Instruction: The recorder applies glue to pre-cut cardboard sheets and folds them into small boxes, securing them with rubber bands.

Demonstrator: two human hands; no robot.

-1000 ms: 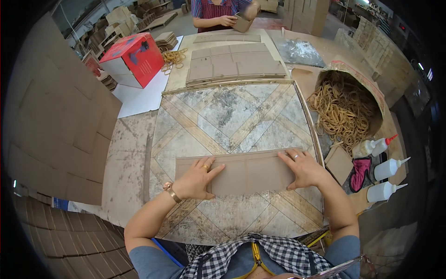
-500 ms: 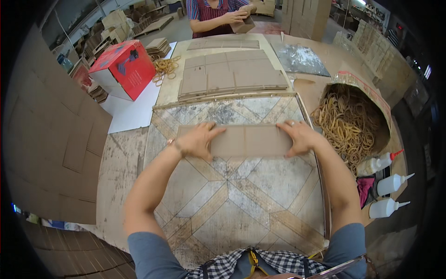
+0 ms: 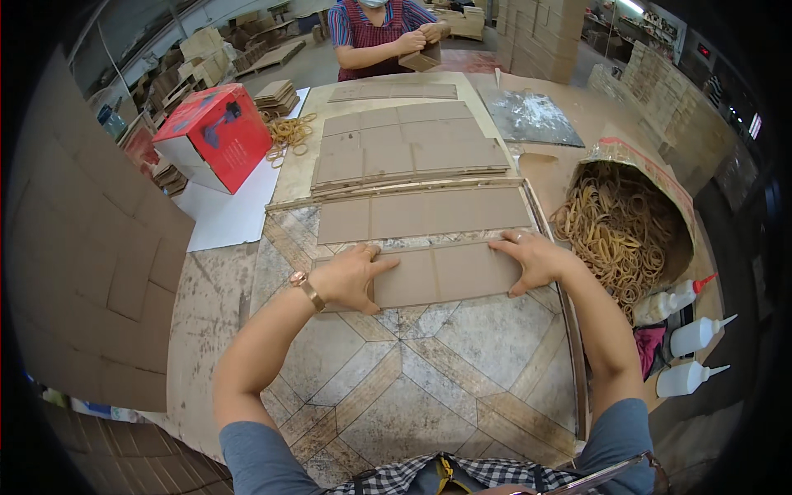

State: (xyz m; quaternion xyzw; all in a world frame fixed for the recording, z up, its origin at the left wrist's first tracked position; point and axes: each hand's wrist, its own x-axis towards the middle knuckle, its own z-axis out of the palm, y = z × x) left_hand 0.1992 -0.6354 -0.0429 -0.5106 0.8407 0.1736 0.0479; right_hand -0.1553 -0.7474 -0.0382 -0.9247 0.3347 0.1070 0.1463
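A long flat strip of brown cardboard [image 3: 445, 274] with creases across it lies on the patterned board [image 3: 404, 375] in front of me. My left hand [image 3: 351, 278] grips its left end, thumb at the near edge and fingers at the far edge. At the right end, my right hand [image 3: 535, 262] holds it the same way. Just beyond, a second creased strip [image 3: 445, 213] of like size lies flat, parallel to the first and against the board's far raised edge. Neither hand touches that one.
Stacked cardboard sheets [image 3: 404, 144] lie farther back. On the right are a sack [image 3: 685, 194] of rubber bands [image 3: 615, 223] and several squeeze bottles [image 3: 691, 337]. A red and white box [image 3: 216, 136] stands at left, near a cardboard wall [image 3: 91, 231]. A co-worker [image 3: 375, 37] handles a small box opposite.
A second strip now shows on the board beyond my hands. The strip between my hands sits a little nearer to me. The co-worker's hands have shifted on the small box.
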